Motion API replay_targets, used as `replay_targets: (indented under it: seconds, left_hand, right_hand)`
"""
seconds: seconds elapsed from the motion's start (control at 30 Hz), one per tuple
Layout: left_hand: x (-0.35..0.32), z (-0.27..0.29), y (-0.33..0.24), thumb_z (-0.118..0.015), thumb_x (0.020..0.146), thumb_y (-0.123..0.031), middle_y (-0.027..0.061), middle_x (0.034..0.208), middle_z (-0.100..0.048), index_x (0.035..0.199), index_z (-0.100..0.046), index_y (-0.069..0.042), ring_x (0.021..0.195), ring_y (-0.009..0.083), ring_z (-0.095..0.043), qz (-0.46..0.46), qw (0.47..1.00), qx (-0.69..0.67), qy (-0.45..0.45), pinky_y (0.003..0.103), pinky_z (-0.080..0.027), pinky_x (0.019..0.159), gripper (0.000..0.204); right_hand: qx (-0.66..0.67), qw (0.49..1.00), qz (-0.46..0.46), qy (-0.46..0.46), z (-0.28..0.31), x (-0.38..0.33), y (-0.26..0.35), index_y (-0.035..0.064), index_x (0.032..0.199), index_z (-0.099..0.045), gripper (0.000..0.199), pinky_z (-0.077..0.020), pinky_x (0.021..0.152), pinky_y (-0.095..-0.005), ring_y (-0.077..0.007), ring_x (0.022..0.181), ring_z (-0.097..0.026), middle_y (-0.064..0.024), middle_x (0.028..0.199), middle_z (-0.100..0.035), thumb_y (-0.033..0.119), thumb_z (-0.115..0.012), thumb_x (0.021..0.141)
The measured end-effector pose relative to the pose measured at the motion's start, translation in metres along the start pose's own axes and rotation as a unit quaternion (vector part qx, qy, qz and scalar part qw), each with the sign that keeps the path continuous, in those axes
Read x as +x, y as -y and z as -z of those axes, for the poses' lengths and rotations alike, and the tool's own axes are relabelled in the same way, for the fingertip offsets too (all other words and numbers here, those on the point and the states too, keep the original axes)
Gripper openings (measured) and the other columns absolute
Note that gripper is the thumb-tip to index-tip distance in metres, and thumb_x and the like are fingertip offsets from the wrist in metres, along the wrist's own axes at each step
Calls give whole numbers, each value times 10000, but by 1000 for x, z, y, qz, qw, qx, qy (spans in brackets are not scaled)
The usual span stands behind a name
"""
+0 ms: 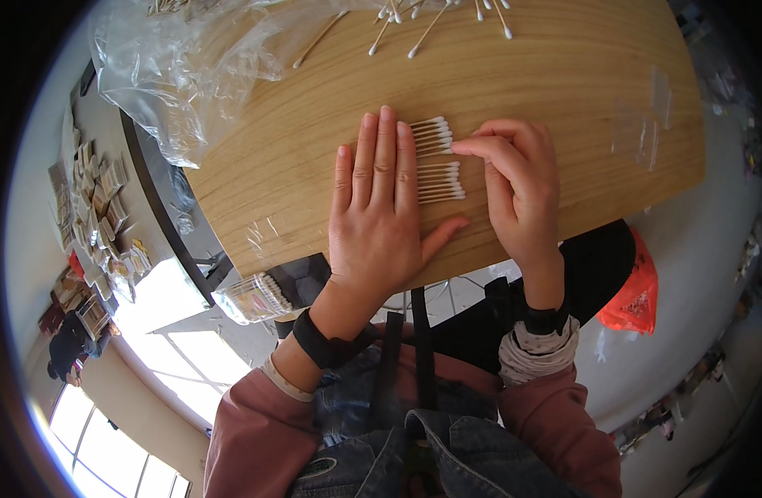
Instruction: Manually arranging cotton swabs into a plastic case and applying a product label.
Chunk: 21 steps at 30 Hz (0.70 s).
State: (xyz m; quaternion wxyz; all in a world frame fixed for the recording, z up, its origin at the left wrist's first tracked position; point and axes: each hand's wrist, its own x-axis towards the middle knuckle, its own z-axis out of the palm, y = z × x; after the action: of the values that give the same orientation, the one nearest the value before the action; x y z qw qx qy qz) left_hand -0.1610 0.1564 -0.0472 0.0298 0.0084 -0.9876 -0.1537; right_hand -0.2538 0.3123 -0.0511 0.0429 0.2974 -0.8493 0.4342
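Observation:
My left hand (pixel 372 220) lies flat on the wooden table (pixel 563 91), fingers together and thumb spread out to the right. It covers the left ends of two rows of cotton swabs: an upper row (pixel 431 136) and a lower row (pixel 439 182), separated by a small gap. Their white tips point right and line up roughly evenly. My right hand (pixel 520 178) is bent beside them, its index fingertip at the tips of the upper row. The thumb stays apart from that finger, and I see nothing held between them.
Loose cotton swabs (pixel 430 31) are scattered at the far edge. A clear plastic bag (pixel 182 66) covers the far left. Small clear plastic pieces (pixel 649 137) lie at the right. Below the near edge sits a pack of swabs (pixel 255 299); a red bag (pixel 634 286) hangs at the right.

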Motion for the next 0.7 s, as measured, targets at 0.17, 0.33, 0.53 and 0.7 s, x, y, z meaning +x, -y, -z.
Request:
replay_targets:
  seconds: [0.17,0.33,0.53,0.7]
  left_hand:
    - [0,0,0,-613,858,-663,261,1592,-359,1495,-389,105,1518,381,-295,0,1000,2,-2,508,-206,1237,1022]
    - [0,-1,1,-612,860,-659,261,1593,-358,1498,-385,104,1520,381,-292,1,1000,-1,-4,504,-205,1238,1020]
    - [0,0,1,-610,861,-660,261,1598,-348,1507,-371,103,1524,379,-282,2,1000,-6,0,505,-195,1241,1027]
    - [0,0,1,-605,863,-665,255,1602,-344,1506,-372,102,1526,374,-280,4,1000,-5,1,505,-192,1241,1027]
  right_hand:
    - [-11,1000,5,14,0,0,-1,116,969,-743,319,-457,789,-381,-271,891,-569,-51,947,-623,-97,-632,760]
    - [-16,1000,4,0,-2,0,-1,126,1014,-735,317,-450,795,-390,-275,887,-561,-50,950,-618,-69,-645,781]
    - [-42,999,3,6,-3,2,1,128,1017,-728,303,-444,801,-394,-274,885,-553,-48,945,-598,-59,-646,793]
    - [-43,999,9,6,-4,2,1,136,1021,-724,285,-443,800,-394,-270,883,-548,-41,944,-593,-42,-655,810]
